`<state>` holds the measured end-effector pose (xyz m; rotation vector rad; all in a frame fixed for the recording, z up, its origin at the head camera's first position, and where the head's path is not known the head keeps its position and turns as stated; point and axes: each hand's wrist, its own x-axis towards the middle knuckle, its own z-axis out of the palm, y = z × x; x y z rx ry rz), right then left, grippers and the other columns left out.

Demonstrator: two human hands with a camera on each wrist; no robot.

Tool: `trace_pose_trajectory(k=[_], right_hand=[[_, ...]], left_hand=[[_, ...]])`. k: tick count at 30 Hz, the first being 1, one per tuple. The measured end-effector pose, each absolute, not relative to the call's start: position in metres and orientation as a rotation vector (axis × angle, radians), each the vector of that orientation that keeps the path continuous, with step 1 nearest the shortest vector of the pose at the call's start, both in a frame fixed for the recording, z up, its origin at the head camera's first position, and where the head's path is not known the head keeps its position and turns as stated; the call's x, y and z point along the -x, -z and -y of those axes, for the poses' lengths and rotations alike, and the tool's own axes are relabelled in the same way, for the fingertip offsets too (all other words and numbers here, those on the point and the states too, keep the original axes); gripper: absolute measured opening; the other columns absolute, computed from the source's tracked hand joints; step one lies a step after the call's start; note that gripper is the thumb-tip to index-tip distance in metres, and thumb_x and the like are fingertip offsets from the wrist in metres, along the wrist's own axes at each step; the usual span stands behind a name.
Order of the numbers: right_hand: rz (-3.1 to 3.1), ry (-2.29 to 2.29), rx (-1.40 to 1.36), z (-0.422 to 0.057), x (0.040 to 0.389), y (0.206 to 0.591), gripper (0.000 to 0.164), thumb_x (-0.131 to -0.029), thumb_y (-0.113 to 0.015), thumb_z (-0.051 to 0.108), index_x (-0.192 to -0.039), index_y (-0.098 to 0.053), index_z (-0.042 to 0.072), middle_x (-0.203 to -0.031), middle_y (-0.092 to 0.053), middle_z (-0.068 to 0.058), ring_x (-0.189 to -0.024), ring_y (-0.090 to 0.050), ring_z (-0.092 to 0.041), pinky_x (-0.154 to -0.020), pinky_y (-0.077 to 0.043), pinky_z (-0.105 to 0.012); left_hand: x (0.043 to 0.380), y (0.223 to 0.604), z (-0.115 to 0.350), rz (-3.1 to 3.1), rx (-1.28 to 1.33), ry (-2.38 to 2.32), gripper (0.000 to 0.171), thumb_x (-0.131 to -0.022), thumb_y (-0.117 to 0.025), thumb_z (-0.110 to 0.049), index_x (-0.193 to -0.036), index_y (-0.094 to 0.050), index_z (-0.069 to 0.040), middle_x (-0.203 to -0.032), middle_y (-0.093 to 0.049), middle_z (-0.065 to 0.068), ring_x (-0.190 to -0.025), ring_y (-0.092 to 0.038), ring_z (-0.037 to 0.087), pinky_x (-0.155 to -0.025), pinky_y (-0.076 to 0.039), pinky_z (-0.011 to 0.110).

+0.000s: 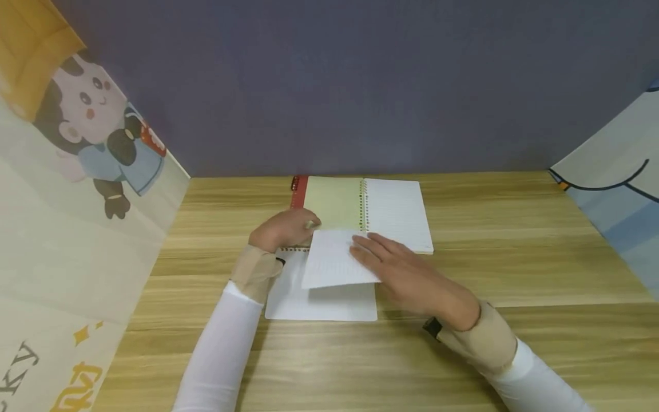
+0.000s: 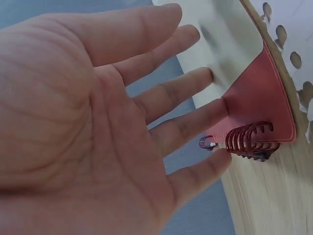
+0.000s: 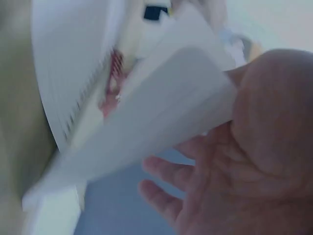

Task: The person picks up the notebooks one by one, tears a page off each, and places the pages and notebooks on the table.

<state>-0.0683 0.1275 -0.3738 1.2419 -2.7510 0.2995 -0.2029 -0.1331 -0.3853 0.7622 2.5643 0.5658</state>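
Observation:
My right hand (image 1: 407, 269) holds a white lined sheet of paper (image 1: 337, 260), which runs between its thumb and fingers in the right wrist view. The sheet slants up over a white page (image 1: 321, 309) with a row of holes along its far edge. Straight and spread, the fingers of my left hand (image 2: 122, 107) reach over the red cover (image 2: 259, 98) of a notebook, near its dark red ring binding (image 2: 252, 141). Behind both hands the notebook lies spread out, with a pale green page (image 1: 333, 200) at left and a white lined page (image 1: 396, 212) at right.
The notebook and papers lie on a wood-grain table (image 1: 489, 252). A dark blue-grey panel (image 1: 360, 86) rises along the table's back edge. At the left stands a pale wall with a cartoon figure (image 1: 98, 114), and another printed wall (image 1: 618, 171) stands at the right.

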Motion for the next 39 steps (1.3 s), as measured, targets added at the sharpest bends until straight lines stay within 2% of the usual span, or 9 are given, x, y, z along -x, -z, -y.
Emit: trace_pose_trajectory(k=[3, 9, 15, 18, 24, 27, 32, 39], right_hand=[[2.862, -0.181, -1.229, -0.114, 0.056, 0.385, 0.065, -0.084, -0.046, 0.005, -0.145, -0.025, 0.012, -0.151, -0.018, -0.007, -0.136, -0.017, -0.031, -0.104, -0.017, -0.041], [3.0, -0.093, -1.299, -0.102, 0.044, 0.398, 0.063, -0.089, -0.053, 0.027, -0.145, -0.027, 0.013, -0.15, -0.02, -0.008, -0.136, -0.016, -0.032, -0.104, -0.016, -0.043], [3.077, -0.153, -1.309, -0.099, 0.043, 0.405, 0.058, -0.095, -0.044, 0.04, -0.145, -0.028, 0.016, -0.151, -0.019, -0.005, -0.137, -0.015, -0.03, -0.104, -0.018, -0.043], [3.089, -0.176, -1.321, -0.1, 0.045, 0.406, 0.062, -0.094, -0.042, 0.046, -0.146, -0.025, 0.016, -0.152, -0.016, -0.004, -0.137, -0.014, -0.029, -0.104, -0.018, -0.043], [3.12, -0.205, -1.365, -0.103, 0.049, 0.406, 0.077, -0.087, -0.047, 0.058, -0.147, -0.023, 0.016, -0.152, -0.012, -0.002, -0.138, -0.011, -0.028, -0.105, -0.013, -0.041], [3.112, -0.243, -1.388, -0.103, 0.052, 0.406, 0.078, -0.086, -0.046, 0.061, -0.146, -0.025, 0.016, -0.152, -0.014, -0.002, -0.137, -0.011, -0.028, -0.105, -0.013, -0.041], [3.076, -0.314, -1.388, -0.106, 0.057, 0.406, 0.071, -0.089, -0.04, 0.06, -0.144, -0.03, 0.016, -0.151, -0.019, -0.001, -0.137, -0.014, -0.027, -0.105, -0.014, -0.04], [2.979, -0.389, -1.25, -0.12, 0.075, 0.403, 0.064, -0.092, -0.04, 0.054, -0.142, -0.032, 0.015, -0.147, -0.026, -0.002, -0.135, -0.021, -0.024, -0.104, -0.018, -0.039]], left_hand=[[0.202, 0.385, 0.134, -2.555, -0.728, -0.563, 0.035, -0.093, -0.046, -0.025, -0.126, -0.053, -0.016, -0.129, -0.048, -0.004, -0.119, -0.041, 0.016, -0.093, -0.032, 0.032], [0.202, 0.385, 0.133, -2.583, -0.773, -0.537, 0.035, -0.09, -0.05, -0.023, -0.124, -0.054, -0.016, -0.13, -0.046, -0.002, -0.121, -0.039, 0.017, -0.095, -0.03, 0.031], [0.202, 0.385, 0.131, -2.611, -0.787, -0.486, 0.037, -0.088, -0.054, -0.026, -0.124, -0.055, -0.016, -0.131, -0.044, -0.001, -0.123, -0.038, 0.018, -0.095, -0.03, 0.032], [0.201, 0.384, 0.131, -2.618, -0.779, -0.485, 0.038, -0.087, -0.056, -0.027, -0.123, -0.055, -0.016, -0.132, -0.044, -0.001, -0.123, -0.037, 0.018, -0.095, -0.031, 0.032], [0.2, 0.384, 0.13, -2.636, -0.776, -0.473, 0.041, -0.085, -0.058, -0.028, -0.124, -0.055, -0.016, -0.132, -0.043, -0.001, -0.124, -0.036, 0.018, -0.095, -0.031, 0.033], [0.199, 0.385, 0.129, -2.663, -0.774, -0.454, 0.043, -0.084, -0.06, -0.028, -0.124, -0.055, -0.016, -0.131, -0.044, -0.001, -0.12, -0.039, 0.018, -0.092, -0.033, 0.032], [0.199, 0.388, 0.125, -2.708, -0.797, -0.396, 0.046, -0.082, -0.062, -0.031, -0.124, -0.055, -0.016, -0.125, -0.047, 0.002, -0.109, -0.046, 0.019, -0.087, -0.037, 0.033], [0.201, 0.393, 0.12, -2.76, -0.823, -0.346, 0.047, -0.077, -0.063, -0.034, -0.121, -0.055, -0.018, -0.113, -0.049, 0.002, -0.097, -0.045, 0.018, -0.083, -0.036, 0.039]])
